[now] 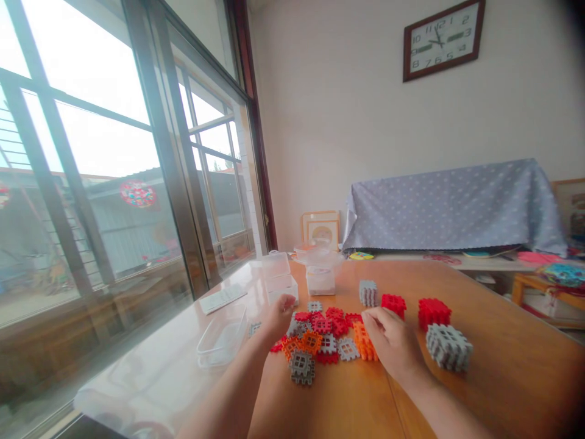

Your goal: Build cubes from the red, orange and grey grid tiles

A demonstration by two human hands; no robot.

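Note:
A heap of flat, waffle-like plastic tiles (322,338) in red, orange and grey lies on the wooden table (503,378). My left hand (278,317) rests at the heap's left edge with its fingers curled; what they grip is hidden. My right hand (392,342) lies over an orange block of joined tiles (363,342), fingers bent down onto it. Built cubes stand around: a grey cube (449,347) at the right, a red cube (433,312) behind it, a smaller red cube (393,303) and a grey cube (368,292) further back.
Clear plastic boxes (278,274) and an open clear tub (223,341) sit at the table's left, a small lidded container (320,274) behind the heap. A large window (114,183) runs along the left. A cloth-covered bench (452,207) and wall clock (441,39) are behind.

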